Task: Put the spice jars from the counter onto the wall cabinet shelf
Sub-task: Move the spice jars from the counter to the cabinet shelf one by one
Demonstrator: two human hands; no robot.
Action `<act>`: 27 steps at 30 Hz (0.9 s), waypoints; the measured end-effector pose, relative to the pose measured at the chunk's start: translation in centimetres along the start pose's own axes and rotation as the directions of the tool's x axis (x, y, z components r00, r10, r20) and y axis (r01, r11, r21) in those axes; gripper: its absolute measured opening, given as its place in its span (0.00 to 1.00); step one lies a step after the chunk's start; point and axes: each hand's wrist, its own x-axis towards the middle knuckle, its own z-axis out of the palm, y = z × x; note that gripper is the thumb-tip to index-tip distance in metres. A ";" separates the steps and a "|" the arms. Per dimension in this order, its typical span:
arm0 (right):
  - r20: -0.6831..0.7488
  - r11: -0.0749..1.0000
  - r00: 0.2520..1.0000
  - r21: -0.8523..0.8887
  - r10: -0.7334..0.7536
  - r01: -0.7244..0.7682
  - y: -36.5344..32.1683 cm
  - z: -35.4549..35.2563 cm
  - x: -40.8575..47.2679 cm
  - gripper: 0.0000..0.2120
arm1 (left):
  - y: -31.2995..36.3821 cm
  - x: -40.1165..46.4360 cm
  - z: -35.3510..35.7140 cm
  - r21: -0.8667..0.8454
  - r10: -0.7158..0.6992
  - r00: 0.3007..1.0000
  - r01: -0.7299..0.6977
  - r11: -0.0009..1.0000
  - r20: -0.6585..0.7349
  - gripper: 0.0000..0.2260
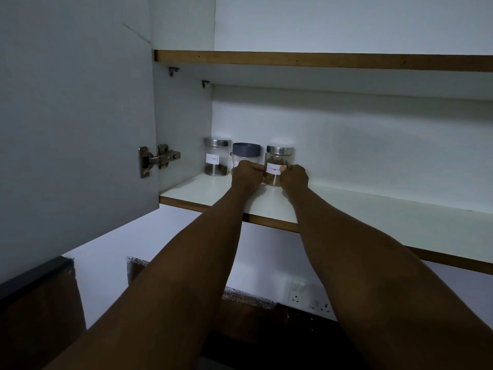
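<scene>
Three glass spice jars stand in a row at the back left of the white cabinet shelf (373, 217). At the far left is the cloves jar (216, 156) with a steel lid. The middle jar (246, 153) has a grey lid and is partly hidden behind my left hand (245, 174). The cinnamon jar (278, 161), steel-lidded with a white label, stands on the shelf between both hands. My left hand touches its left side with fingers curled, and my right hand (293, 177) grips its right side.
The cabinet door (74, 116) stands open on the left, with a metal hinge (157, 159). An upper shelf (320, 61) runs overhead. Below are a white wall, a wall socket (306, 296) and a dark counter edge (32, 276).
</scene>
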 end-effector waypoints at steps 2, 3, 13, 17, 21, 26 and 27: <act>-0.003 1.000 1.000 0.000 -0.008 0.008 0.0 -0.1 -0.1 0.19 | 0.0 0.1 0.1 -0.006 -0.001 1.000 0.001 1.000 -0.008 0.12; -0.003 1.000 1.000 -0.001 -0.011 0.011 -0.1 -0.1 -0.1 0.19 | 0.0 0.1 0.1 -0.004 -0.001 1.000 0.001 1.000 -0.008 0.12; -0.009 0.999 1.000 0.035 0.004 -0.003 0.1 -0.3 -0.4 0.19 | 0.0 0.4 0.1 -0.052 -0.144 0.982 0.138 0.989 -0.119 0.12; -0.020 0.994 0.998 0.090 0.059 -0.057 -0.3 -0.6 -0.8 0.21 | 0.6 0.4 -0.6 -0.097 -0.262 0.955 0.250 0.963 -0.138 0.15; -0.012 0.995 0.997 0.069 0.076 -0.075 -0.8 -1.5 -2.8 0.29 | 1.3 -1.2 -1.2 -0.113 -0.234 0.966 0.222 0.969 -0.112 0.15; 0.063 0.993 0.997 -0.105 0.051 -0.044 -1.8 -4.0 -7.1 0.43 | 3.5 -4.9 -1.9 0.048 -0.183 0.980 0.187 0.981 -0.075 0.15; 0.096 0.989 0.995 -0.145 0.023 -0.009 -1.9 -4.7 -8.1 0.42 | 4.2 -5.9 -1.9 0.094 -0.159 0.985 0.164 0.982 -0.065 0.15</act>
